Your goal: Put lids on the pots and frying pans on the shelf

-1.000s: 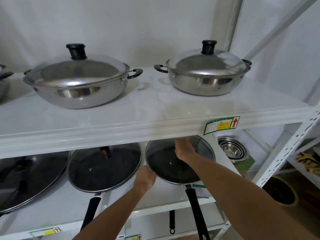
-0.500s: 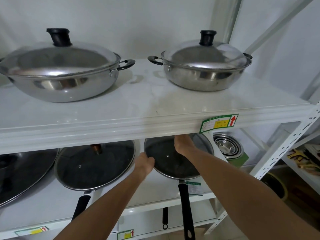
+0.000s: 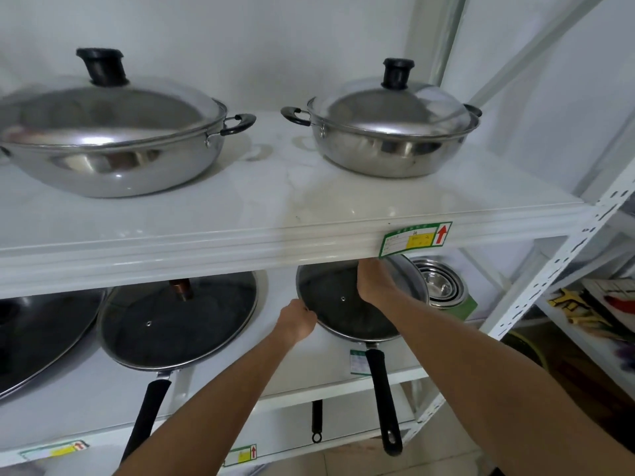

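On the lower shelf a black frying pan [image 3: 357,333] with a long black handle carries a glass lid [image 3: 330,293]. My right hand [image 3: 376,281] reaches under the upper shelf and grips the top of this lid; its knob is hidden by the hand. My left hand [image 3: 297,319] pinches the left rim of the lid and pan. To the left sits a second frying pan [image 3: 154,352] with its glass lid [image 3: 178,321] on. Two steel pots [image 3: 113,156] [image 3: 388,146] with steel lids stand on the upper shelf.
The white upper shelf edge [image 3: 275,242] hangs just above my right hand. A larger lidded pan [image 3: 41,334] lies at the far left. Stacked steel bowls [image 3: 443,286] stand right of the pan. A slotted white upright [image 3: 549,273] borders the right side.
My head has shifted, so the shelves sit a little lower and further right in view. Both hands stay on the right pan's lid; the left hand has closed on the rim.
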Demonstrator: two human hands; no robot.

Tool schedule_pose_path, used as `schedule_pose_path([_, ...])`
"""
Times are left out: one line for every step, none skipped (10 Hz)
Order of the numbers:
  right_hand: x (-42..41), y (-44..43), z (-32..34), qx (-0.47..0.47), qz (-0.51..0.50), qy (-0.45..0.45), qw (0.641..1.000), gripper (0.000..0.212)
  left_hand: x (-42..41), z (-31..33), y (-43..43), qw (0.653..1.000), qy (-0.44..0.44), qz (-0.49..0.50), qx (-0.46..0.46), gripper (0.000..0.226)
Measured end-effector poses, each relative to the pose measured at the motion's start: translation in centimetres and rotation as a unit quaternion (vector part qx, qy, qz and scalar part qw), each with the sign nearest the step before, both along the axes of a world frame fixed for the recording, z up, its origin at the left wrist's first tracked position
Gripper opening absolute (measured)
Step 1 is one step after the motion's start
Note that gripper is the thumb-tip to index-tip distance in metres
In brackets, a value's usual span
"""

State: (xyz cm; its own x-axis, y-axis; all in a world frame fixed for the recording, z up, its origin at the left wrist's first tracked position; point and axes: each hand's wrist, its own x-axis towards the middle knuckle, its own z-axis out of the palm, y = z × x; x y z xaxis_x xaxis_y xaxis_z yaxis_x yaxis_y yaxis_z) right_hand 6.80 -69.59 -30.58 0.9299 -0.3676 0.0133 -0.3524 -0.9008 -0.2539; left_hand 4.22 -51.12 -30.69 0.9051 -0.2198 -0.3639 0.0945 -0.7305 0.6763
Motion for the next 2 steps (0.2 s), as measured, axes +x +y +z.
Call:
schedule_pose_path([-3.0, 2.1, 1.9, -0.002, 0.032, 0.036, 0.999, 0.069, -2.5, 3.0, 2.6, 0.998, 0.007, -0.025, 0.056, 0.048])
schedule_pose_path([-9.2, 4.6, 4.3, -0.017, 0.095, 0.12, 0.988, 0.057, -5.9, 5.1, 6.3, 0.991, -0.01, -0.047, 0.128, 0.049])
